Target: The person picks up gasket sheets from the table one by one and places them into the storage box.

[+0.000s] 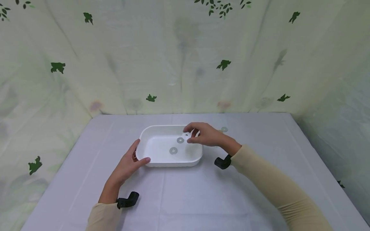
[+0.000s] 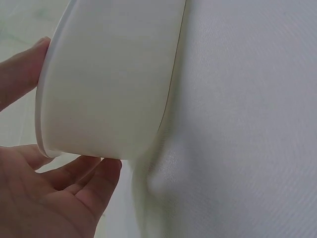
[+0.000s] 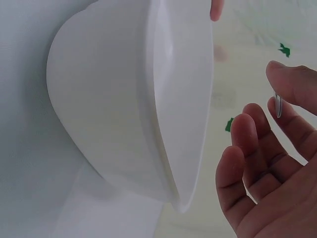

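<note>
Two hands at work about a white tray. The white tray (image 1: pixel 153 141), rounded at its corners, stands on a pale tablecloth (image 1: pixel 202 195) toward the far side of the table. The left hand (image 1: pixel 126 166) grips its left end—thumb laid on the near rim, the other fingers against the outer wall, as the left wrist view shows. The right hand (image 1: pixel 207 134) is above the tray's right part, thumb and index finger pinching a thin washer (image 3: pixel 278 106), seen nearly edge-on in the right wrist view; the remaining fingers are bent and spread apart from it. Two grey washers lie flat on the tray floor: one (image 1: pixel 178 140) just beside the pinched piece, the other (image 1: pixel 171 150) nearer the middle and closer to the near wall. A further washer (image 1: pixel 224 129) lies on the cloth outside the tray, beyond the right wrist. Both arms wear beige sleeves (image 1: pixel 271 183) and black wrist mounts (image 1: pixel 128 200). Behind the table hangs a pale curtain (image 1: pixel 173 64)—printed with green leaves.
</note>
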Action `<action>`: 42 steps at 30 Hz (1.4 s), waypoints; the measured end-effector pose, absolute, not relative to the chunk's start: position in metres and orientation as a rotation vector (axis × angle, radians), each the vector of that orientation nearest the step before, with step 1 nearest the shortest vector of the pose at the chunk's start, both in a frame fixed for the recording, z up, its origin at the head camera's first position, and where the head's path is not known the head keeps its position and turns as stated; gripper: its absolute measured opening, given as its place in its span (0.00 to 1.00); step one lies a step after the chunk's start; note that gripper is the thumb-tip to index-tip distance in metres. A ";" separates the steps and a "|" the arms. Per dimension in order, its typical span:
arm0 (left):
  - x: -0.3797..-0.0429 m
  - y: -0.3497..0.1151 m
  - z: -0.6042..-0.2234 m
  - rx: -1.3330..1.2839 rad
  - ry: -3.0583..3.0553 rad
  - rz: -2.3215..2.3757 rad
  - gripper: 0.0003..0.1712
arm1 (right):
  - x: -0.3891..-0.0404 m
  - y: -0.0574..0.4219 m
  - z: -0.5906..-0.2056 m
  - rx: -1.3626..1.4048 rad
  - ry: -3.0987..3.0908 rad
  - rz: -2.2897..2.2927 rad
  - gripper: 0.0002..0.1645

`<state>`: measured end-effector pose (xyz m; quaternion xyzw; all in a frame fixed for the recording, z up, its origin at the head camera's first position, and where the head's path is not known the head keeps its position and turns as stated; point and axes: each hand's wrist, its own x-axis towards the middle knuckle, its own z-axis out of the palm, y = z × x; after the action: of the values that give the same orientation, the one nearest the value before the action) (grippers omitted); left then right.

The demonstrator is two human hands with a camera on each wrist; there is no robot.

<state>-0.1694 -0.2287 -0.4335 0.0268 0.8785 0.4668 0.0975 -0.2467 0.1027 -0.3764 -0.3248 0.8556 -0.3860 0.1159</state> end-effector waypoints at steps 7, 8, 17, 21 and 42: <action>-0.168 -0.228 -0.432 0.049 2.586 1.393 0.58 | -0.246 0.094 -0.379 -0.997 2.475 -1.150 0.22; -0.168 -0.228 -0.432 0.046 2.582 1.397 0.58 | -0.246 0.093 -0.379 -0.999 2.472 -1.151 0.22; -0.170 -0.231 -0.438 0.045 2.577 1.422 0.59 | -0.245 0.091 -0.380 -0.979 2.479 -1.126 0.22; -0.170 -0.231 -0.439 0.032 2.561 1.437 0.59 | -0.245 0.091 -0.379 -0.951 2.481 -1.107 0.21; -0.170 -0.229 -0.436 0.014 2.562 1.422 0.58 | -0.249 0.105 -0.386 -0.846 2.605 -1.124 0.24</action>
<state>-0.1698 -0.2294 -0.4358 0.0048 0.8695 0.4825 0.1057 -0.2488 0.1047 -0.3856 -0.2846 0.8763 -0.3782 0.0902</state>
